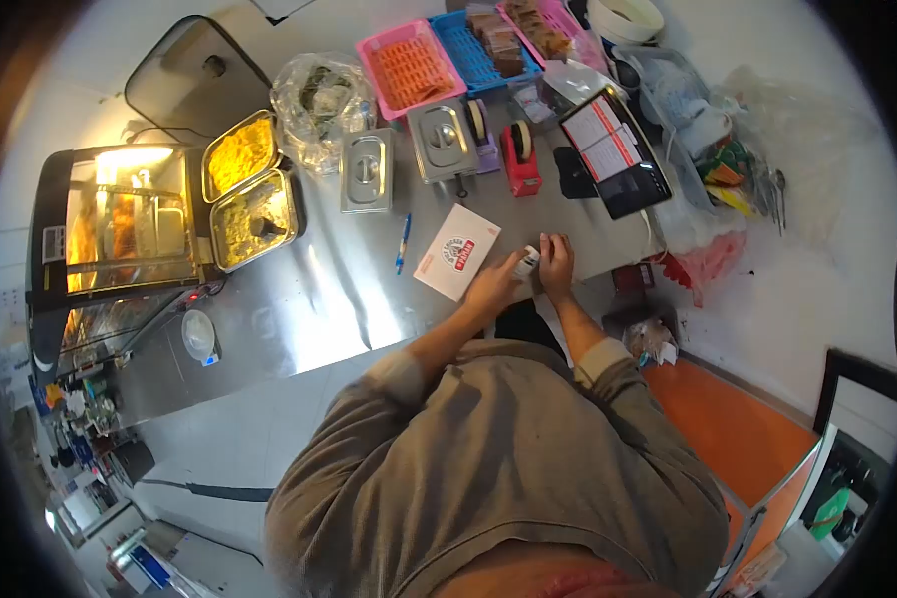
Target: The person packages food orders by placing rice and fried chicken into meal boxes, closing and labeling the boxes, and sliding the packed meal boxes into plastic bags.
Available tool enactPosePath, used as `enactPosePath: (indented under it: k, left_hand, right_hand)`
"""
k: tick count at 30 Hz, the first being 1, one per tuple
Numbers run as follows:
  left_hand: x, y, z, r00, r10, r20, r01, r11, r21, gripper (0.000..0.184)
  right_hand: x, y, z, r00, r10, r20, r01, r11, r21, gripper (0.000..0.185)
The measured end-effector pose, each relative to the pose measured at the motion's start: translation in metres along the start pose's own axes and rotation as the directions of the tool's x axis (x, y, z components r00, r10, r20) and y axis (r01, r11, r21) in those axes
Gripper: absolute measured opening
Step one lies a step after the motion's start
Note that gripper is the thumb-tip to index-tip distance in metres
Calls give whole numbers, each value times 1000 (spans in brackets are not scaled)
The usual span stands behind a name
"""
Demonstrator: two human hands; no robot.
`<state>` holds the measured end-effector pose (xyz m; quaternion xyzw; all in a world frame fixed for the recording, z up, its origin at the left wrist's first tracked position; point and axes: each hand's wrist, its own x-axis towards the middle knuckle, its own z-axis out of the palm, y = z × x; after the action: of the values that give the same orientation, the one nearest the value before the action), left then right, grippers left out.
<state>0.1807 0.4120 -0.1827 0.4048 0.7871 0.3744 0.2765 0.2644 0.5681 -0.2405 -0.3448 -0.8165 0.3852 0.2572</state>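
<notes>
My left hand (494, 285) is closed on a small white item with dark marks (526, 263), near the counter's front edge. What kind of item it is I cannot make out. Close beside it is my right hand (556, 261), fingers bent; whether they touch the white item or hold anything is unclear. Left of my hands lies a flat white box (456, 252) with a red and black logo. A blue pen (404, 244) lies farther left. Beyond the box stands a red tape dispenser (520, 159), and to the right is a tilted tablet (616, 151).
Two lidded steel containers (367, 171) stand behind the pen. Trays of yellow food (254, 219) sit beside a lit glass warmer (130, 229). Pink (411, 65) and blue baskets (483, 45) line the back. A plastic bin with bags (678, 95) is at right.
</notes>
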Motion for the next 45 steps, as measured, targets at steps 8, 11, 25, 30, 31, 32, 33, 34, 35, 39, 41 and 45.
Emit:
enactPosePath:
  k: [8, 11, 25, 30, 31, 32, 33, 34, 35, 39, 41, 45]
  left_hand:
    - [-44, -95, -76, 945, 28, -325, 72, 954, 292, 42]
    - [-60, -81, -43, 933, 53, -356, 20, 980, 198, 41]
    - [-58, -82, -29, 927, -22, -373, 139, 947, 291, 62]
    - [-56, -67, -49, 954, -122, -272, 187, 956, 227, 67]
    - [-55, -67, -49, 958, -123, -258, 186, 954, 234, 68]
    - [-56, -67, -50, 962, -124, -245, 184, 953, 242, 69]
    - [-55, -67, -51, 964, -124, -234, 183, 951, 250, 70]
    - [-55, -67, -52, 965, -148, -216, 199, 951, 235, 70]
    - [-54, -67, -52, 965, -172, -197, 215, 952, 220, 70]
    - [-53, -71, -50, 969, -182, -165, 213, 956, 202, 72]
    - [-55, -68, -53, 973, -165, -158, 197, 956, 215, 72]
    - [-54, -61, -56, 969, -204, -141, 231, 950, 211, 73]
  right_hand:
    - [25, -189, 111, 450, -760, 469, 813, 566, 138, 14]
    - [14, -187, 205, 389, -495, 777, 896, 400, -193, 12]
    - [15, -184, 95, 781, -300, 547, -36, 854, 519, 28]
    - [-9, -90, 44, 869, 167, 466, -443, 682, 582, 26]
    - [-21, -88, 42, 870, 148, 470, -421, 721, 551, 29]
    - [-32, -86, 42, 870, 129, 476, -397, 756, 520, 31]
    - [-37, -85, 43, 886, 114, 449, -355, 791, 498, 31]
    - [-43, -88, 44, 900, 99, 425, -314, 823, 473, 31]
    - [-48, -90, 43, 912, 82, 401, -273, 853, 445, 31]
    - [-44, -94, 40, 962, -52, 269, -27, 959, 283, 30]
    - [-47, -93, 33, 934, -109, 341, 1, 954, 301, 29]
    - [-37, -84, 12, 898, -146, 416, 78, 981, 178, 25]
